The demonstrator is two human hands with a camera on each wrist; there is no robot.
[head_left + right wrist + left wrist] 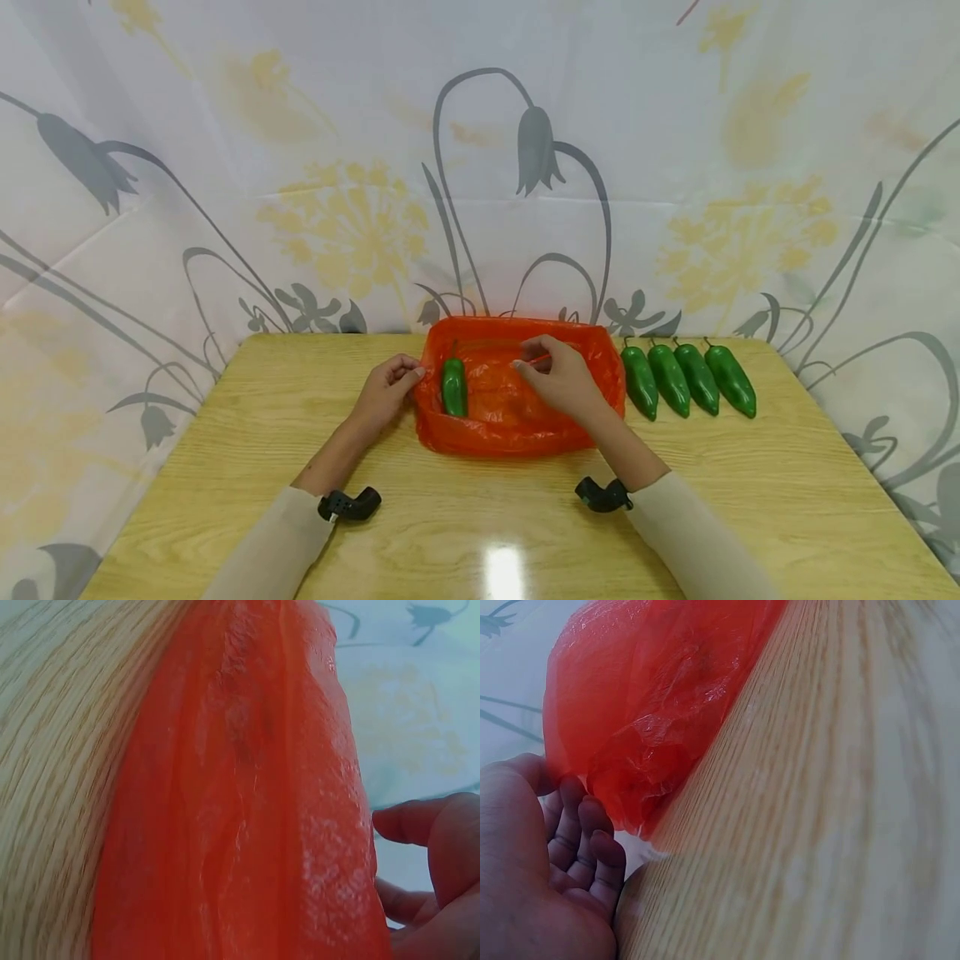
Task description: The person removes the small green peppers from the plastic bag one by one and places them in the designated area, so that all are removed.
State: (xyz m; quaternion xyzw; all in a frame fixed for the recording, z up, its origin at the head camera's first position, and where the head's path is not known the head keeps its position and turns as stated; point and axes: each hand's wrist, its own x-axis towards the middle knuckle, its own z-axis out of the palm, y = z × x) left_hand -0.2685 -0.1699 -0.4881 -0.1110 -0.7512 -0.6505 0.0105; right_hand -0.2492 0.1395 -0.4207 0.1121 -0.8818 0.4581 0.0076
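Note:
A red plastic bag [491, 437] stands mid-table, spread wide in a rectangular, basket-like shape. Inside it, along the left side, lies one green pepper [453, 387], its stem toward the back. My left hand [390, 387] pinches the bag's left rim between thumb and fingers; in the left wrist view those fingertips [571, 787] meet the red film. Over the bag's right half hovers my right hand [558, 375], fingers bent and thumb apart, with nothing seen between them. The right wrist view has its thumb and fingers just beyond the bag's top edge [367, 825].
Several green peppers [670, 379] lie side by side in a row right of the bag, stems toward the back. The light wooden table [300, 375] ends at a flower-printed curtain [337, 125]. Each wrist wears a black camera [348, 504].

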